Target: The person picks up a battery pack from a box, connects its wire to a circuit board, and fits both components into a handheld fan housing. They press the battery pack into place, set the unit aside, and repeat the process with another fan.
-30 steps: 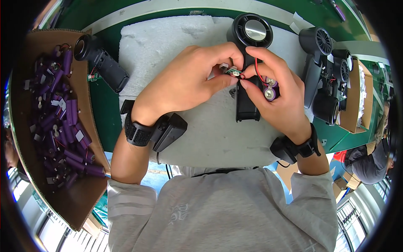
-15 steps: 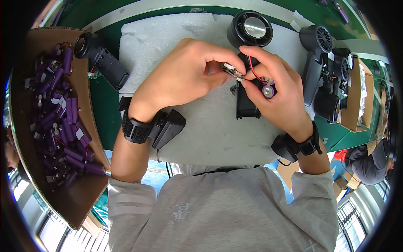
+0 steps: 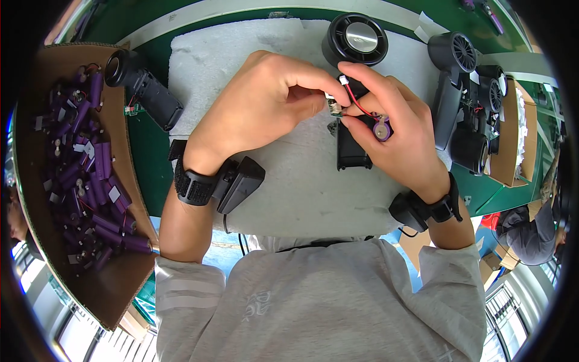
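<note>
Over the foam pad, my left hand (image 3: 271, 99) pinches a small circuit board (image 3: 334, 107) between thumb and index finger. My right hand (image 3: 405, 136) is curled around a purple battery cell (image 3: 382, 130), whose end shows in the palm. From the cell rise red and dark wires (image 3: 356, 104), ending in a white plug (image 3: 344, 79) by my right index fingertip. My right thumb tip is close to the board's edge; whether it touches is unclear. Beneath both hands lies a black handheld fan body (image 3: 354, 151) with a round head (image 3: 360, 39), partly hidden.
On the left stands a cardboard box (image 3: 129, 175) of purple battery cells (image 3: 96, 181). Beside it lies another black fan body (image 3: 154, 99). Several black fan housings (image 3: 453, 53) are grouped at right, near a smaller carton (image 3: 528, 139). The white foam pad (image 3: 283, 187) covers the green bench.
The circuit board has turned more upright in my left fingers. The white plug on the wires now shows by my right index fingertip. Both hands have shifted slightly.
</note>
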The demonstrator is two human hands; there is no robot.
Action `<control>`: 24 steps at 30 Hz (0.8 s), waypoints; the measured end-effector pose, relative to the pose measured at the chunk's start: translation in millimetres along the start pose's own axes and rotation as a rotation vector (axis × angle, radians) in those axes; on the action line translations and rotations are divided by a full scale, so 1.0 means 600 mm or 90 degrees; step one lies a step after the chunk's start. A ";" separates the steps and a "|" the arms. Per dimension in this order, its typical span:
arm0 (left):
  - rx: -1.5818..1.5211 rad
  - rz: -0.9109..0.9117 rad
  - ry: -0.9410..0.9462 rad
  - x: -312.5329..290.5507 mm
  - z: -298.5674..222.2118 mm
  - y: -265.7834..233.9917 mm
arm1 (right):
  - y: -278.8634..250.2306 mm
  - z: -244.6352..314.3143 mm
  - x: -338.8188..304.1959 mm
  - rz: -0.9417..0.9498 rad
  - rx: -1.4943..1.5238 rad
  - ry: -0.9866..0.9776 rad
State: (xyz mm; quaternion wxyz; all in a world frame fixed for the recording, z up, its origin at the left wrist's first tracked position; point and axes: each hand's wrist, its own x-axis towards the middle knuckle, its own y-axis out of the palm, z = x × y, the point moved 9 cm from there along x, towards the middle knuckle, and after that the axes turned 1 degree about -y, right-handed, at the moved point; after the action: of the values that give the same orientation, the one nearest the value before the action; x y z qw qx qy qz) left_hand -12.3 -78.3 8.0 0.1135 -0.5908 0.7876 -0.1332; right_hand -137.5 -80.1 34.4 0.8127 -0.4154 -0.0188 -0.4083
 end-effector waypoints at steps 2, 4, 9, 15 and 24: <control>0.000 0.023 0.021 -0.001 -0.002 0.004 | -0.001 -0.001 0.000 -0.009 0.011 0.005; -0.026 0.023 0.026 -0.003 -0.003 0.004 | -0.003 -0.003 -0.001 -0.011 0.009 -0.001; -0.048 0.023 0.050 -0.004 -0.013 0.003 | -0.003 -0.002 -0.002 -0.007 -0.004 -0.006; -0.127 0.036 -0.061 -0.003 0.007 0.003 | -0.006 0.006 0.003 0.007 -0.024 -0.026; -0.132 0.070 -0.008 -0.002 -0.004 0.005 | -0.005 0.013 0.004 0.011 -0.007 -0.076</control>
State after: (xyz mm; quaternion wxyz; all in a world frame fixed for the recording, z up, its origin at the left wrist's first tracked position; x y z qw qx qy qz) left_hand -15.6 -76.2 9.0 0.0641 -0.5562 0.8275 -0.0412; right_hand -135.6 -77.0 42.6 0.8113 -0.4437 -0.0614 -0.3756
